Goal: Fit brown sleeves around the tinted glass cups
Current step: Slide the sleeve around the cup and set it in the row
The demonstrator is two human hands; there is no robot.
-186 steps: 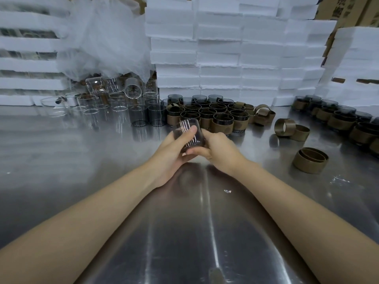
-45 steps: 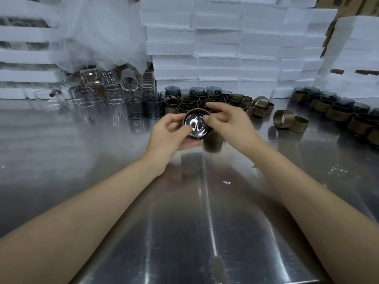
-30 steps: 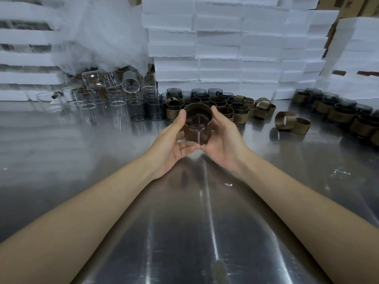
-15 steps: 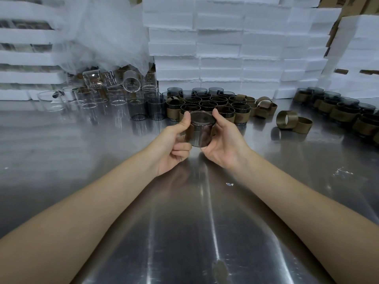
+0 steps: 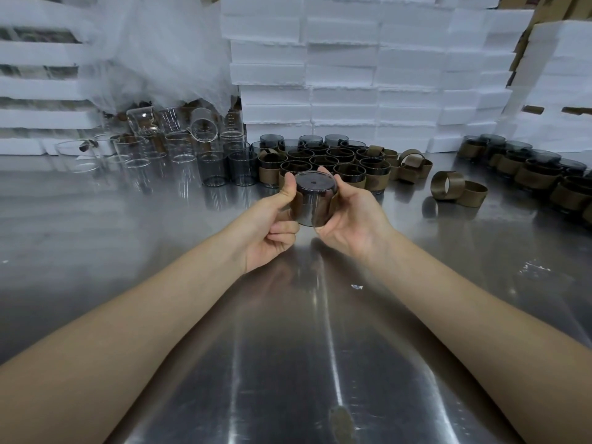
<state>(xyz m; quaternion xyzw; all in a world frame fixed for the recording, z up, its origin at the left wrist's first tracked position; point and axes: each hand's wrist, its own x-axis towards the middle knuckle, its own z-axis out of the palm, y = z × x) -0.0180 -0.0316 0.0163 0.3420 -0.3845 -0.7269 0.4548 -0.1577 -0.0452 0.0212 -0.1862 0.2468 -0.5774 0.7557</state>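
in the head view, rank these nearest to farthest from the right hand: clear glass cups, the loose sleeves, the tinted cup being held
1. the tinted glass cup: gripped in the right hand, centre.
2. the loose brown sleeves: a pair lying off to the right.
3. the clear glass cups: grouped at the far left, towards the back.

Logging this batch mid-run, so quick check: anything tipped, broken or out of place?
Nothing looks broken. Back left, one clear glass lies on its side among the upright ones. A small scrap lies on the table. The left hand and right hand hold the tinted cup.
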